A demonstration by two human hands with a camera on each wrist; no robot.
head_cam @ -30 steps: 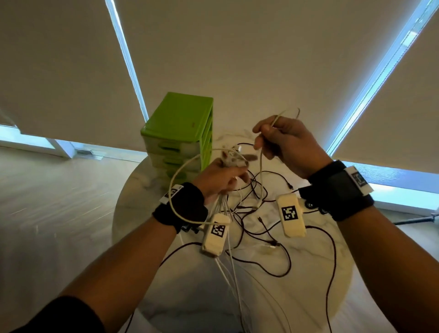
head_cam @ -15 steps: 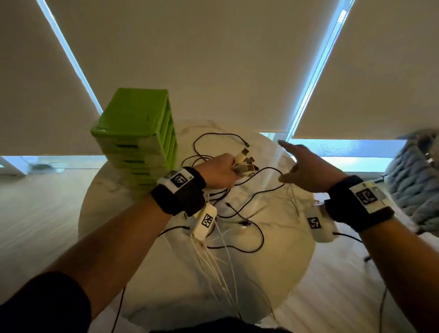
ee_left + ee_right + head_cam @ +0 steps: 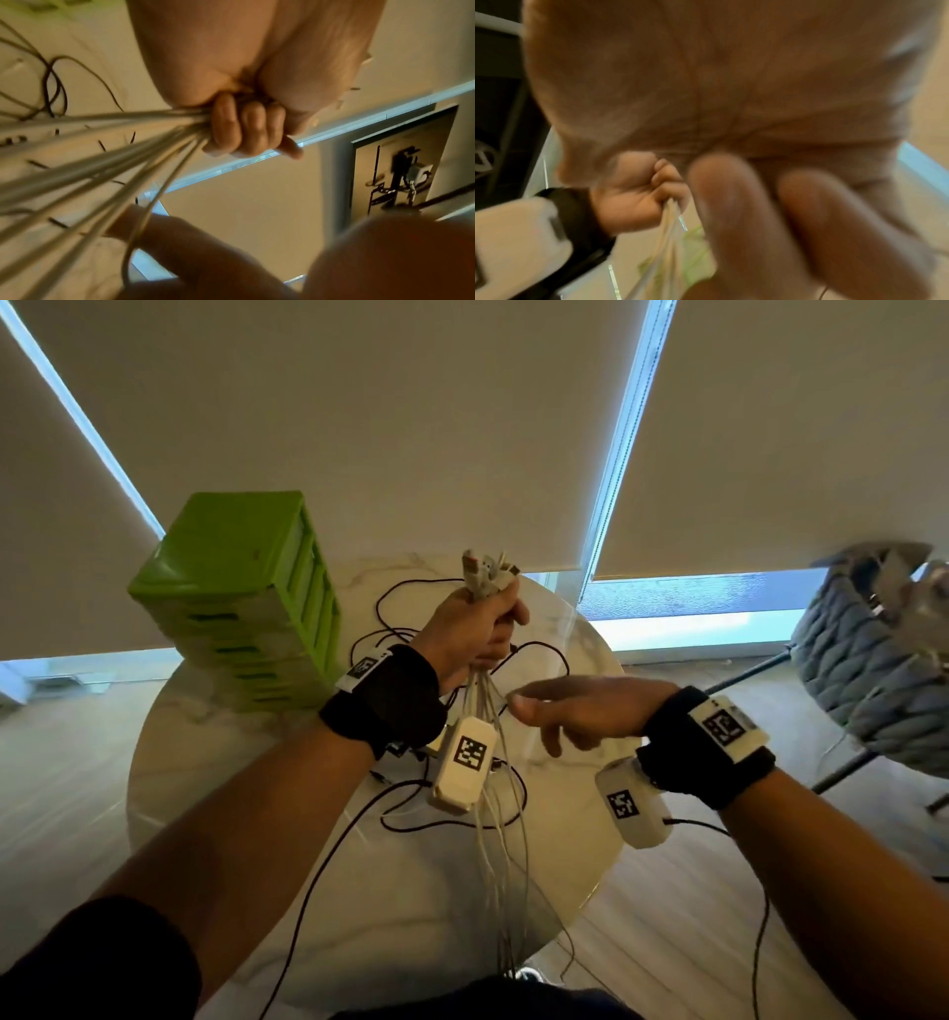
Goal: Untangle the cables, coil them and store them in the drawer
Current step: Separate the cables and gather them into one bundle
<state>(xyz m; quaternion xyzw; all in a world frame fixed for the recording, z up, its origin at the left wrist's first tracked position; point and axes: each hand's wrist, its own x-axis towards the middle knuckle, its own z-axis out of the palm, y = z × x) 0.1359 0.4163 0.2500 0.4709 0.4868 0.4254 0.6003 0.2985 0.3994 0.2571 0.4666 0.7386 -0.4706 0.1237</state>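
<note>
My left hand [image 3: 482, 634] is raised above the table and grips a bundle of white cables [image 3: 502, 814]. Their plugs [image 3: 485, 575] stick up out of the fist and the strands hang down past the table edge. The left wrist view shows the fingers [image 3: 246, 130] curled tight round the strands [image 3: 102, 154]. My right hand [image 3: 516, 703] reaches in from the right just below the fist. Its fingers are straight and its tips are at the hanging strands. No grip shows. Black cables [image 3: 544, 654] lie loose on the table. The green drawer unit [image 3: 246, 598] stands at the back left with its drawers pushed in.
The round marble table [image 3: 246, 839] carries the drawer unit and the cables. A grey knitted chair [image 3: 873, 670] stands to the right, close to the table. Drawn window blinds hang behind the table. Black wrist-camera leads trail from both arms.
My right hand let go of the white cable it held up, swung out right, then came back in under my left fist. The left hand lifted the white bundle higher.
</note>
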